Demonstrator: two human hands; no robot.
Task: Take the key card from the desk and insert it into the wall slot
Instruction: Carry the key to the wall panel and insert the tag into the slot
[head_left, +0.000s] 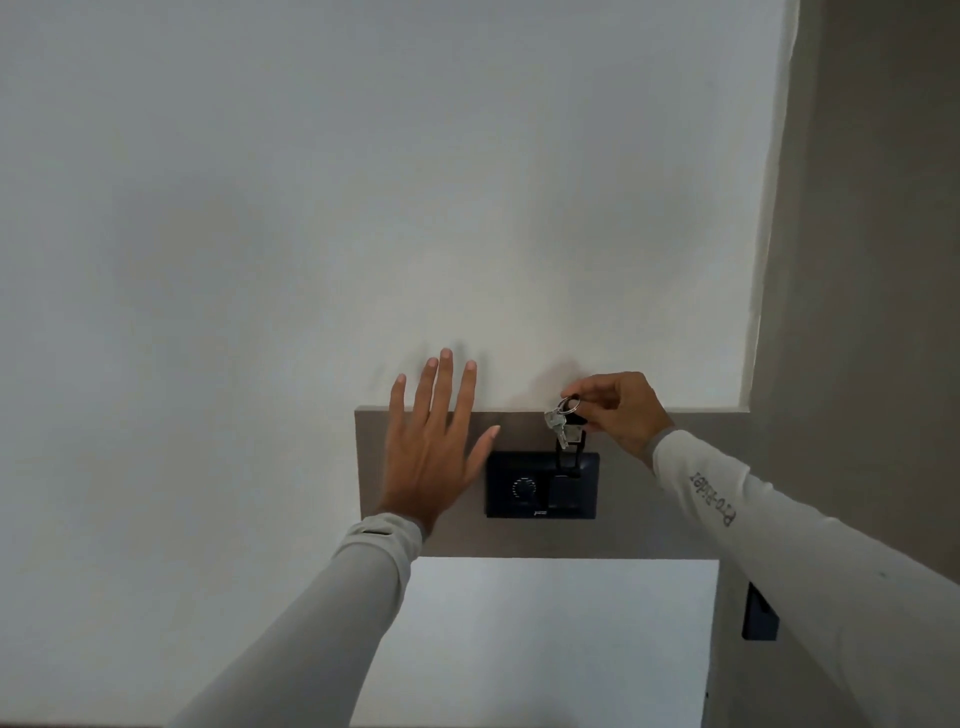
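Pinching a metal key ring (570, 404) between thumb and fingertips, the right hand (618, 410) sits at the top edge of the grey-brown wall panel (649, 525), closed on the ring. Small silver keys (554, 420) hang off the ring to its left. Below the ring a dark strap-like piece, the key card tag (569, 454), hangs straight down, its lower end at the top right part of the black wall plate (542, 484); it looks to be in or right at the wall slot (566, 474), can't tell how deep. Round dial (524, 488) on the plate's left half, small logo at the bottom edge. Left hand (434, 441) spread wide, palm toward the wall, fingers over the white wall and the panel's top left corner, thumb pointing at the plate, just left of it, holding nothing. Both arms in pale long sleeves, right sleeve (769, 525) has printed lettering. Another dark fixture (759, 613) low on the right side wall.
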